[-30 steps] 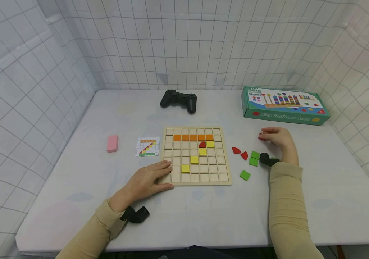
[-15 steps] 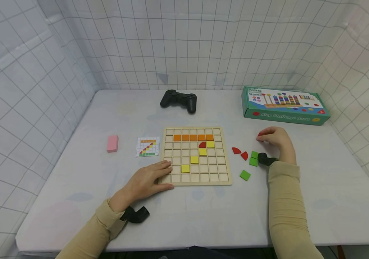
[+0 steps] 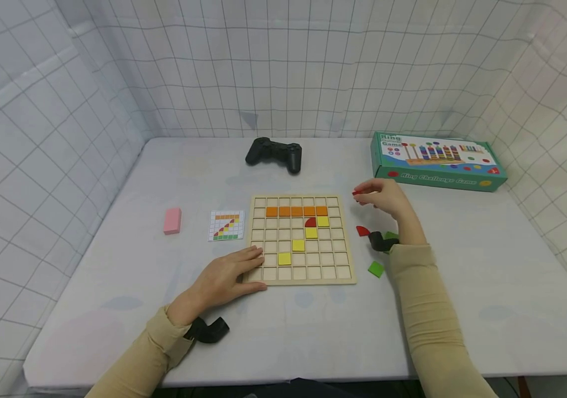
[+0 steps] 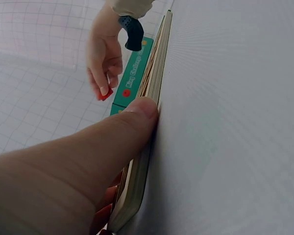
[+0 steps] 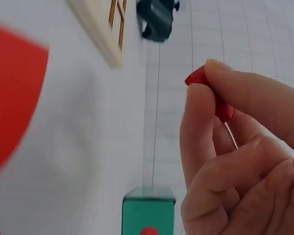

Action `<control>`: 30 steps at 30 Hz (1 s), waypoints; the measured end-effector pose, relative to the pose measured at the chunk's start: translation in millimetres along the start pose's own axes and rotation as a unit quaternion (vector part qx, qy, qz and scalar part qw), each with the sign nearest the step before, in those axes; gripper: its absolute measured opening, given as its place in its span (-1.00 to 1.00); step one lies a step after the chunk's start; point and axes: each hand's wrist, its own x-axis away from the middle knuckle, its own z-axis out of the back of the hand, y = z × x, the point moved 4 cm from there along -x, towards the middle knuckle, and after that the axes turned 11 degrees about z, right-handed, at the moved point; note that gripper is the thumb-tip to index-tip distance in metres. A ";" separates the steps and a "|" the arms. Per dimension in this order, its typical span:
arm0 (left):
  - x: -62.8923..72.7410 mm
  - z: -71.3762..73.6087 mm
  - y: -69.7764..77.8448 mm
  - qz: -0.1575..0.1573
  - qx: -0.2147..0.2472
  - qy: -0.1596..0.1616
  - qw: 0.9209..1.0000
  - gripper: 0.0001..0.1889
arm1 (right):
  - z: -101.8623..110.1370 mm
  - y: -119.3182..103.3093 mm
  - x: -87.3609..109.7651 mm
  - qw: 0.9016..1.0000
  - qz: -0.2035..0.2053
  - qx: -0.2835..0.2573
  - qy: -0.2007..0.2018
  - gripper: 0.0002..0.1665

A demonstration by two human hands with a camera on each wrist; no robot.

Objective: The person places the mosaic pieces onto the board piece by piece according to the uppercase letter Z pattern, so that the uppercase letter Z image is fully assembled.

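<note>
one red piece, pinched in the fingertips of the right hand, hangs just off the far right corner of the board. half a second ago the hand was farther right; it has now swung left, bringing the piece closer to the board though not onto it, so just a lone red quarter sits beside the yellow tiles, below the orange row. the left hand lies, fingers extended, over the board's near left corner.
</note>
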 end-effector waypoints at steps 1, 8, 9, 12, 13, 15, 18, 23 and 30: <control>-0.1 -0.1 -0.1 0.001 0.001 -0.001 1.000 -0.35 | -6.7 -6.9 -2.4 1.000 0.012 0.004 -0.009 -0.61; 0.2 -0.6 -0.5 0.003 0.002 -0.007 1.000 -0.35 | -55.8 -46.0 -9.0 0.990 0.087 0.019 -0.105 -0.74; 0.2 -0.6 -0.5 0.004 0.002 -0.007 1.000 -0.35 | -61.7 -49.3 -9.1 0.987 0.101 0.021 -0.120 -0.74; 0.4 -0.3 -0.4 0.003 0.003 -0.006 1.000 -0.36 | -76.9 -58.6 -7.5 0.977 0.144 0.028 -0.154 -0.78; 0.4 -0.2 -0.4 0.003 0.004 -0.006 1.000 -0.36 | -81.3 -61.3 -6.7 0.974 0.154 0.028 -0.163 -0.79; 0.5 0.0 -0.3 0.004 0.005 -0.006 1.000 -0.36 | -89.2 -65.8 -5.1 0.969 0.170 0.030 -0.178 -0.82; 0.7 0.2 -0.4 0.004 0.007 -0.005 1.000 -0.36 | -100.3 -70.2 -4.0 0.963 0.178 0.046 -0.198 -0.84; 0.8 -0.3 -1.0 0.002 0.005 -0.004 1.000 -0.36 | -112.9 -69.7 -4.5 0.957 0.166 0.093 -0.218 -0.85; 0.5 0.5 -0.1 0.000 0.002 -0.005 1.000 -0.36 | -118.4 -70.1 -1.3 0.956 0.151 0.132 -0.213 -0.85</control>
